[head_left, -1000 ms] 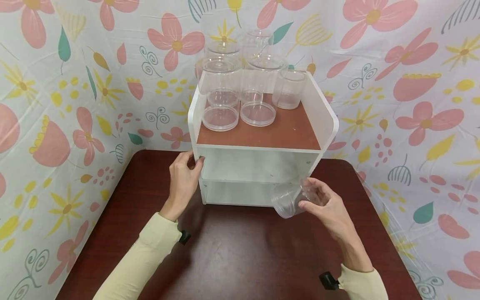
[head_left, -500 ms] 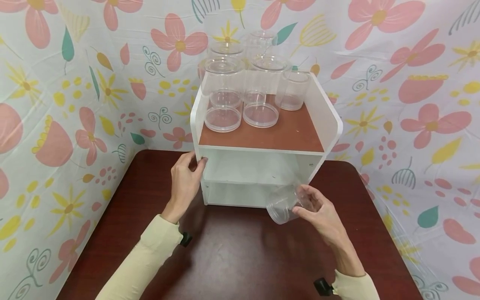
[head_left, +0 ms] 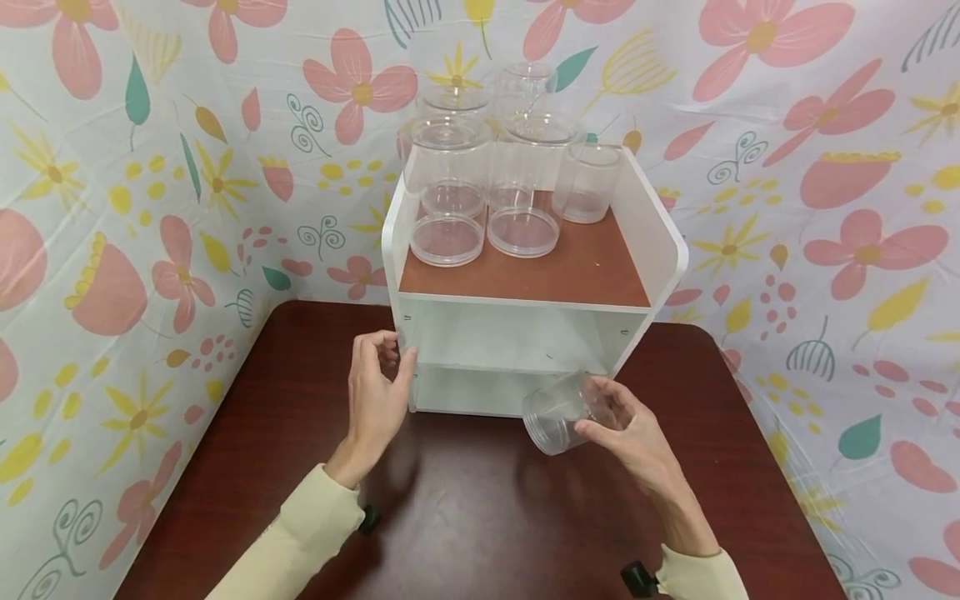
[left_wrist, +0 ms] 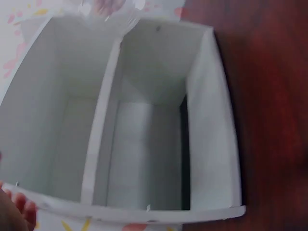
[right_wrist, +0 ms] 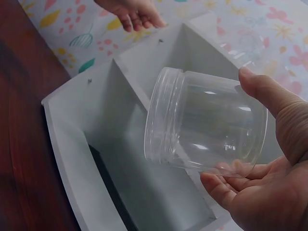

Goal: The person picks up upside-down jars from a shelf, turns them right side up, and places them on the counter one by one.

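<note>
My right hand (head_left: 633, 429) grips a clear plastic jar (head_left: 558, 414) round its base end, thumb on one side and fingers on the other. Tilted onto its side, the jar (right_wrist: 211, 120) has its ridged lid end (right_wrist: 161, 115) pointing away from the palm. It is held in front of the lower right of a white shelf unit (head_left: 517, 302). My left hand (head_left: 377, 400) is beside the unit's left edge, fingers loosely bent, holding nothing. In the left wrist view, only a few fingertips (left_wrist: 21, 207) show at the lower left corner.
Several clear jars (head_left: 450, 192), some stacked, stand on the unit's brown top (head_left: 525, 279) between raised side panels (head_left: 648, 225). Two bare compartments (left_wrist: 139, 144) face me below. The unit stands on a dark red-brown table (head_left: 480, 517), with a flowered cloth (head_left: 187, 150) behind.
My left hand has come off the unit's left edge and moved slightly down. My right hand has brought the jar a little left and down, toward me.
</note>
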The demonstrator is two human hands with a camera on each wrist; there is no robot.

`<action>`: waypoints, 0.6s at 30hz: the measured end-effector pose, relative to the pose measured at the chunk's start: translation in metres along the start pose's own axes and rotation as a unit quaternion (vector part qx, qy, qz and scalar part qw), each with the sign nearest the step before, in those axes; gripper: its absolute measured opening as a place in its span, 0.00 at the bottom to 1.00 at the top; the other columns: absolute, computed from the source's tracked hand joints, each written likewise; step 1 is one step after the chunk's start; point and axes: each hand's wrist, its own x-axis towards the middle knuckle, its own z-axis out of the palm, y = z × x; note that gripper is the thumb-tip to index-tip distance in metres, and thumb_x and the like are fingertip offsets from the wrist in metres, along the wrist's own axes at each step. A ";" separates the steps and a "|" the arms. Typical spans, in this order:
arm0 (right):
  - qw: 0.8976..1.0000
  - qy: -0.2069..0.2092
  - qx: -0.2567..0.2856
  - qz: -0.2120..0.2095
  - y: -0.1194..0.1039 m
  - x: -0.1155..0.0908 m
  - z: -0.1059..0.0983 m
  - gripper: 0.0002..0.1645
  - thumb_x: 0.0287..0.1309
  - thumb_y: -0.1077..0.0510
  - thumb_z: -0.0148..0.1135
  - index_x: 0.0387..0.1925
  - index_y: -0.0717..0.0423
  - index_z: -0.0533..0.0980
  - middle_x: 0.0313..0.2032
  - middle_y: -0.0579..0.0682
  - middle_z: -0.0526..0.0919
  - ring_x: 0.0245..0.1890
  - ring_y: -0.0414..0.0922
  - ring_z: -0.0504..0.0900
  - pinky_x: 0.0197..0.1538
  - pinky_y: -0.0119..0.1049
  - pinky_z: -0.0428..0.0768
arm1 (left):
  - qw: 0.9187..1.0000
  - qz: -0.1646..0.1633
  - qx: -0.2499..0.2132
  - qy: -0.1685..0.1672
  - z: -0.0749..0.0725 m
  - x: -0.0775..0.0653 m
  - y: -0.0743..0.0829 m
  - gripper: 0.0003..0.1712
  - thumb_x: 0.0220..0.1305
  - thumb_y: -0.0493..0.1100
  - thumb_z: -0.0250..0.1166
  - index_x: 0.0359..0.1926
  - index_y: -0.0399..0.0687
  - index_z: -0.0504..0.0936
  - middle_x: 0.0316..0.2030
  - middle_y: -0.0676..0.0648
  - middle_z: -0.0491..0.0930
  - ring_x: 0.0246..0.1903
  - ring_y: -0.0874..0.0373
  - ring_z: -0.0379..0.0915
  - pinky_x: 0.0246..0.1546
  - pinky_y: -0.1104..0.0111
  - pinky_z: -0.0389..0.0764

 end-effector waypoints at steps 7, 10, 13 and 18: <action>1.000 -0.003 -0.003 -0.004 0.003 -0.002 0.006 0.43 0.61 0.67 0.71 0.73 0.68 0.61 0.72 0.64 0.66 0.72 0.47 0.67 0.62 0.20 0.69 | 0.995 0.033 -0.015 -0.095 0.009 -0.024 0.003 0.22 0.67 0.39 0.71 0.58 0.36 0.77 0.48 0.42 0.77 0.47 0.50 0.77 0.49 0.55 0.79; 1.000 -0.008 0.003 -0.005 0.003 -0.003 0.010 0.42 0.60 0.68 0.71 0.72 0.69 0.61 0.71 0.65 0.66 0.74 0.58 0.62 0.63 0.20 0.68 | 0.987 0.013 -0.006 -0.158 0.013 -0.033 0.004 0.27 0.68 0.45 0.71 0.63 0.38 0.76 0.50 0.45 0.78 0.52 0.51 0.77 0.52 0.54 0.79; 1.000 -0.014 0.010 -0.005 0.004 -0.003 0.013 0.42 0.60 0.69 0.71 0.71 0.71 0.61 0.71 0.66 0.66 0.75 0.61 0.60 0.63 0.20 0.67 | 0.975 -0.009 0.006 -0.221 0.018 -0.043 0.004 0.32 0.69 0.52 0.70 0.68 0.43 0.75 0.54 0.47 0.78 0.56 0.51 0.76 0.54 0.51 0.79; 1.000 -0.018 0.020 -0.004 0.006 -0.005 0.017 0.42 0.59 0.69 0.71 0.71 0.71 0.61 0.71 0.66 0.66 0.74 0.61 0.60 0.63 0.20 0.67 | 0.952 -0.005 0.013 -0.304 0.028 -0.059 0.006 0.39 0.68 0.59 0.69 0.73 0.48 0.70 0.60 0.47 0.77 0.60 0.52 0.74 0.58 0.50 0.77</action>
